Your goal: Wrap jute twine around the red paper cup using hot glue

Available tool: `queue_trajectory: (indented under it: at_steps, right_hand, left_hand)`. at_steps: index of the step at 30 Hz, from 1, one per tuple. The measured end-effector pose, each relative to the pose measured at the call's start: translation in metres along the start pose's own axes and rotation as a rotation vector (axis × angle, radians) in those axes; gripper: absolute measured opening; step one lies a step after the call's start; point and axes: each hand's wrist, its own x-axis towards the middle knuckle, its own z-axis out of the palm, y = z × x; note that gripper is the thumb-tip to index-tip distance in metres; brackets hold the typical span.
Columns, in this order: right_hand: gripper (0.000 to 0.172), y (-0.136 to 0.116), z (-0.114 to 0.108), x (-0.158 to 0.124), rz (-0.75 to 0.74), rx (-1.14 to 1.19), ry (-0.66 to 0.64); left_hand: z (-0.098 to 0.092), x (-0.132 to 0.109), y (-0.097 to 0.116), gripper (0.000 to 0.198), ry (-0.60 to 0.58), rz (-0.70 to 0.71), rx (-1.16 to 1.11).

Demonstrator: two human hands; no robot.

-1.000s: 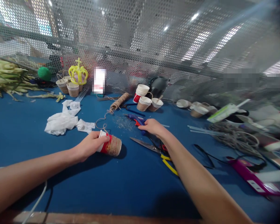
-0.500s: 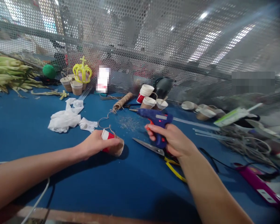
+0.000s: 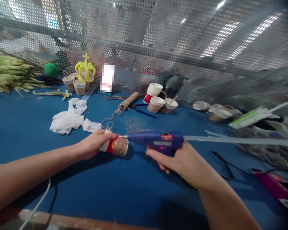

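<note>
My left hand (image 3: pixel 94 143) is closed around a red and white paper cup (image 3: pixel 111 147), tipped on its side and partly wrapped in brown twine (image 3: pixel 122 147). In my right hand (image 3: pixel 180 161) is a blue hot glue gun (image 3: pixel 156 140) with a small red light and a long clear glue stick (image 3: pixel 211 139) out of its back. Its metal nozzle points left and lies over the wrapped part of the cup; whether it touches cannot be made out. A twine strand runs from the cup toward a twine roll (image 3: pixel 129 101). The scissors are mostly hidden under my right hand.
Crumpled white cloth (image 3: pixel 66 123) lies left of the cup. Several twine-wrapped cups (image 3: pixel 156 104) stand along the mesh wall (image 3: pixel 134 57), beside a yellow crown (image 3: pixel 85 72). Dried husks (image 3: pixel 9 73) fill the far left; a purple power strip (image 3: pixel 271 185) and cords lie right.
The glue gun has moved left and down, bringing its nozzle to the cup. The cup has turned, showing more of its red print and twine. The view has shifted slightly.
</note>
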Motion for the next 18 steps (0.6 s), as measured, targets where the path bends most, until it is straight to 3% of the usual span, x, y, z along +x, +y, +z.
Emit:
queue_trajectory:
  at_steps: [5, 10, 18]
  right_hand:
    - [0.025, 0.001, 0.009, -0.001, -0.082, -0.226, 0.025]
    - [0.013, 0.003, 0.013, 0.0, -0.239, -0.396, 0.11]
    - [0.015, 0.0, 0.016, 0.0, -0.313, -0.446, 0.14]
  left_hand:
    - [-0.001, 0.001, 0.004, 0.02, -0.05, -0.024, -0.033]
    - [-0.003, 0.004, 0.003, 0.026, -0.085, -0.028, -0.02]
    - [-0.001, 0.004, 0.005, 0.024, -0.079, -0.034, -0.021]
